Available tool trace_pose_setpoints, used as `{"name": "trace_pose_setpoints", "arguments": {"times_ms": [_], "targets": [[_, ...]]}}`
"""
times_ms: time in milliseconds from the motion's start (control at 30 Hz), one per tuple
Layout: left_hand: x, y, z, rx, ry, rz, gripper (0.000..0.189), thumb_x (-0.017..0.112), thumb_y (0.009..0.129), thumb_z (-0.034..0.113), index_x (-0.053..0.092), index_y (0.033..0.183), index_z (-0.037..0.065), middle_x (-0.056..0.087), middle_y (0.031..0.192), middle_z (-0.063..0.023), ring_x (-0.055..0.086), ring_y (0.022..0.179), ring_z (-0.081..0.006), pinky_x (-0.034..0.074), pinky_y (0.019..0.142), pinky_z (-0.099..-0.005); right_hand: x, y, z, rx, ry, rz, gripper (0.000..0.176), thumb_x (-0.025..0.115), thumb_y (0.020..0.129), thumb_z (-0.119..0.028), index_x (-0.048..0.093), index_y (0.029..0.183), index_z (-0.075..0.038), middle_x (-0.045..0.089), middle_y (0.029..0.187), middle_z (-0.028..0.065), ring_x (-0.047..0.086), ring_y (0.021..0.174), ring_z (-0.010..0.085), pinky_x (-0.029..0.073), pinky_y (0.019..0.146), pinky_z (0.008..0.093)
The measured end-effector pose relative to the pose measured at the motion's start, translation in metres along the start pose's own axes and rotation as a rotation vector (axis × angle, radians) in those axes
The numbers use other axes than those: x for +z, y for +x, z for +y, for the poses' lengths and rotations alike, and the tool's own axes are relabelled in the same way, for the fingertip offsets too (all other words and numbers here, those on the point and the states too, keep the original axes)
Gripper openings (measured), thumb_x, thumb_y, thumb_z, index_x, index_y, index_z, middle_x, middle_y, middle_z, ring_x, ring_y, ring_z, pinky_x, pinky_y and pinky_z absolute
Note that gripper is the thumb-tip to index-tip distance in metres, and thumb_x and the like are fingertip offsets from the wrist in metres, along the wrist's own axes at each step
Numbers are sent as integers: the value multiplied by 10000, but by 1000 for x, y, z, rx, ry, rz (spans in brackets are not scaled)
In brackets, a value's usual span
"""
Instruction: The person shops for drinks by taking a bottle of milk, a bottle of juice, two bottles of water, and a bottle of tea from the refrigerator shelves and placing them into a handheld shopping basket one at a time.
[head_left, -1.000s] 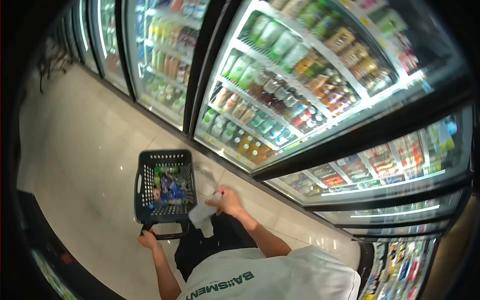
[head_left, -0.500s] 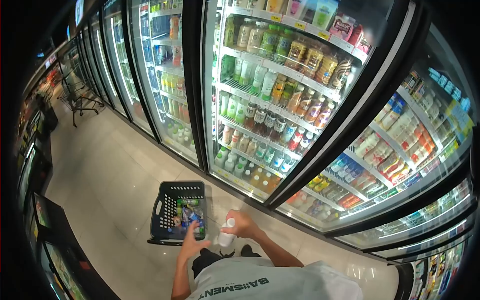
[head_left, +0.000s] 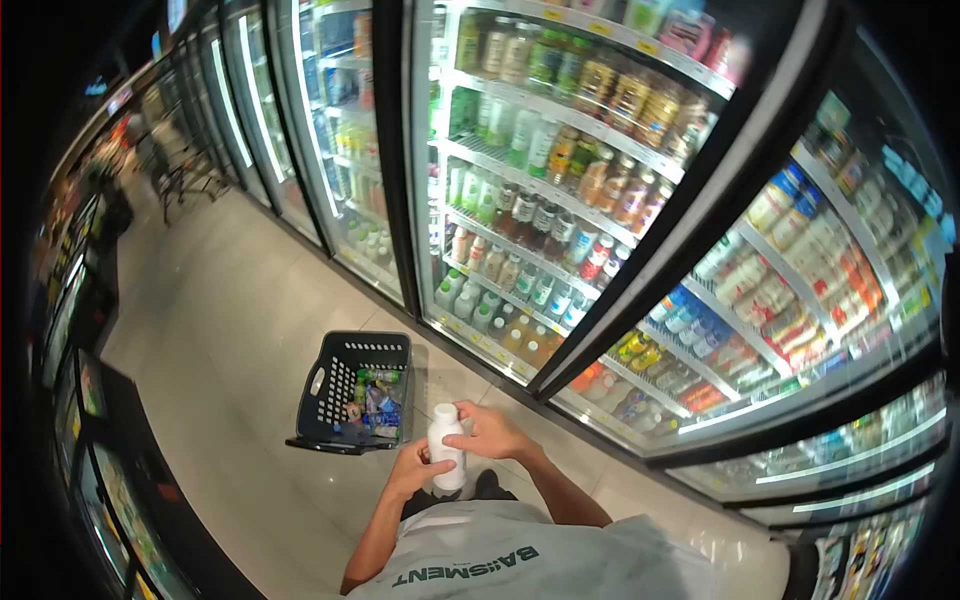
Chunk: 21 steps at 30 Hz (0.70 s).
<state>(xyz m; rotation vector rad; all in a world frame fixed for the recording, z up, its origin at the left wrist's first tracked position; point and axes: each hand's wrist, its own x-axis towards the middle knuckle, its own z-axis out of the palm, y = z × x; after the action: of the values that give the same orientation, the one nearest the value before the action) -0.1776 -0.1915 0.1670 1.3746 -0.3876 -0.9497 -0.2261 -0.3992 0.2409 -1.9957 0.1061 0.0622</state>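
Note:
A white bottle (head_left: 446,452) with a white cap stands nearly upright between my hands, in front of my body. My left hand (head_left: 411,470) is closed around its lower left side, thumb across the front. From the right, my right hand (head_left: 487,432) grips the upper part, thumb on the front and fingers behind. No label can be made out on the side facing me. Just left of my hands, a dark shopping basket (head_left: 335,430) sits on the floor with several packaged items (head_left: 378,402) inside.
Glass-door fridges (head_left: 540,200) full of bottled drinks line the far side and the right. A low display case (head_left: 120,470) runs along the left. Farther back on the tiled floor (head_left: 220,300) stands a shopping cart (head_left: 180,165).
My left hand, open and apart from the bottle before, has closed on it. The bottle has turned from tilted to nearly upright. My view has shifted slightly.

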Motion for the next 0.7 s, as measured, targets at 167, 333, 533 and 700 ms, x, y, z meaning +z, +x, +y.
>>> {"name": "trace_pose_setpoints", "arguments": {"times_ms": [167,333,533,700], "targets": [[-41,-14,-10,-35,-371,124,407,704,785,36,570,1163,-31,661,1045,-101,643,928,-178,491,846,-304,33,-1,19,-22,-134,-164,554,634,861,-448,542,1188,-11,657,1033,150,651,851,275,514,721,373],[-102,-35,-4,60,-555,131,573,650,834,57,387,1341,9,564,1202,-107,578,1085,-244,471,943,-399,8,1,10,-34,-94,219,515,620,878,-432,567,1146,4,681,969,153,664,832,297,514,730,381],[-160,-43,-3,183,-863,166,451,499,953,220,416,1355,33,560,1250,-175,554,1139,-334,421,995,-512,-57,-24,-3,129,111,513,430,623,892,-333,571,1124,25,688,932,152,675,711,217,519,655,330],[-159,-47,14,215,-835,240,466,509,961,315,432,1354,78,578,1212,-192,587,1064,-341,473,933,-502,-98,-47,12,70,-13,838,462,659,861,-336,583,1117,41,692,915,192,672,845,319,514,761,374]]}}
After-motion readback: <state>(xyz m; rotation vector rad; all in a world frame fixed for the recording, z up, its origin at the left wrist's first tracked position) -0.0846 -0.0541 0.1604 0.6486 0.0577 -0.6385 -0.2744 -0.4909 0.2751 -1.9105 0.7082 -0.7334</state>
